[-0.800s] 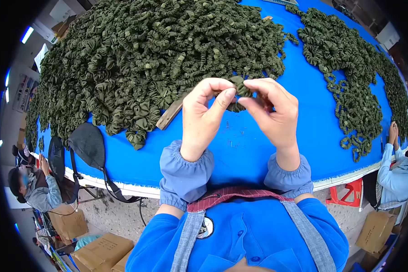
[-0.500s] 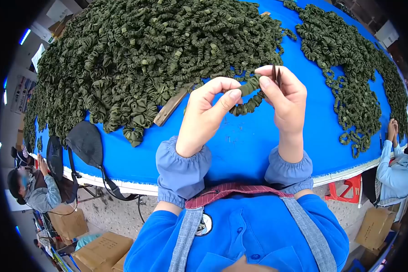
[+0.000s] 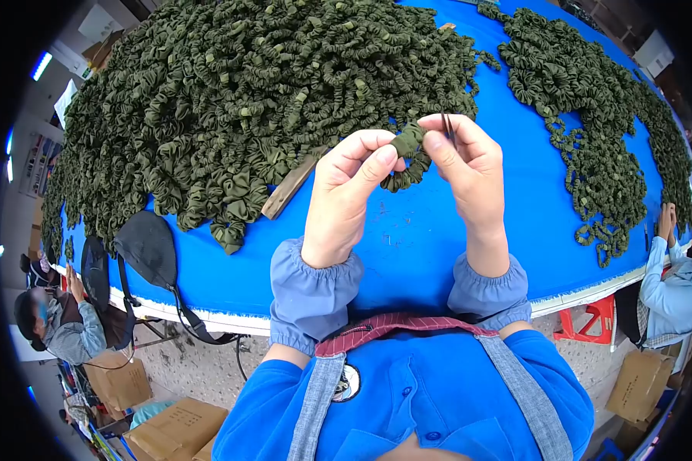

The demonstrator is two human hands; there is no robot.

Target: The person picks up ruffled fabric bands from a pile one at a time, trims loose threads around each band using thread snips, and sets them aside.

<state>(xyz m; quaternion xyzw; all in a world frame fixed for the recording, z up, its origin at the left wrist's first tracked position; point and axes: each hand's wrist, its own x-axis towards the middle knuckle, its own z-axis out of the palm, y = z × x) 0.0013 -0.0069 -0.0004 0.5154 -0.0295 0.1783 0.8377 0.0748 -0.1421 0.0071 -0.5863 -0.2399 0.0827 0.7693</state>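
A dark green fabric scrunchie (image 3: 407,143) is held up between my two hands, above the blue table cover. My left hand (image 3: 341,194) pinches its left side between thumb and forefinger. On the other side, my right hand (image 3: 471,173) grips the scrunchie with thumb and fingertips. Two dark pointed tips, which look like thread snips (image 3: 447,127), stick up from the same right hand; their handle is hidden in the palm. The lower loop of the scrunchie hangs bunched below my fingers.
A big heap of green scrunchies (image 3: 284,84) lies just beyond my hands, with another pile (image 3: 584,100) at the right. A wooden strip (image 3: 288,188) and a black bag (image 3: 146,247) lie on the blue cover (image 3: 407,253). Co-workers (image 3: 61,326) sit at both sides.
Both hands have come closer together, my right hand shifting left. The scrunchie is now less stretched and more bunched, its loop smaller between my fingers.
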